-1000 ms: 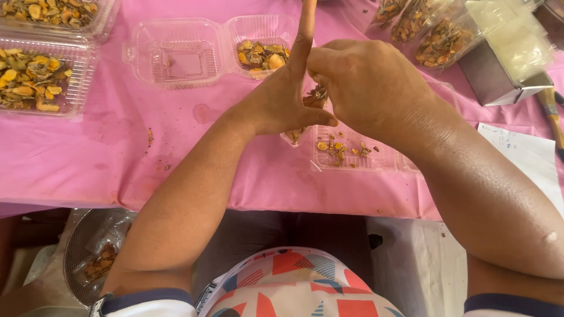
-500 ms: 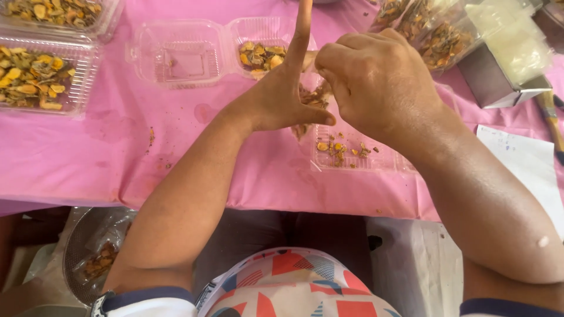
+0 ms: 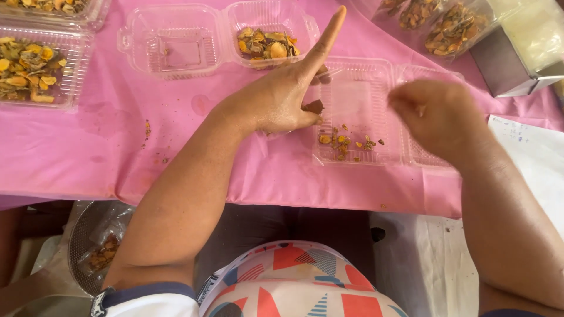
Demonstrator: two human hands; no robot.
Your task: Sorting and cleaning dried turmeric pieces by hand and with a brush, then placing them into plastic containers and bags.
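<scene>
While the left hand [image 3: 276,103] is pinching a small dark brown piece [image 3: 314,107] between thumb and curled fingers, its index finger is pointing straight out toward the top of the frame, over the left edge of a clear open clamshell box [image 3: 358,79] at centre right. The right hand [image 3: 437,117] is hovering over the same box, motion-blurred; its fingers are looking loosely bunched, but whether they are gripping anything I cannot tell.

To do this well, I judge the piece should be kept directly above the box so that whatever is coming off is landing inside it and not on the pink tablecloth [image 3: 106,141], where some crumbs are already lying at centre left. A light pinch is probably serving best, since the piece looks brittle.

That box is holding only a thin scatter of yellow and brown bits [image 3: 343,141] near its lower left corner. Above it, at top centre, a second open clamshell [image 3: 176,50] is sitting with one half bare and the other part-filled with similar pieces [image 3: 264,46]. At upper left, a tray [image 3: 67,70] is lying heaped with yellow chunks. At upper right, clear bags [image 3: 446,26] of the same stuff are resting beside a grey box [image 3: 499,67]. At lower left, below the table, a metal bowl [image 3: 79,246] is holding scraps.
</scene>
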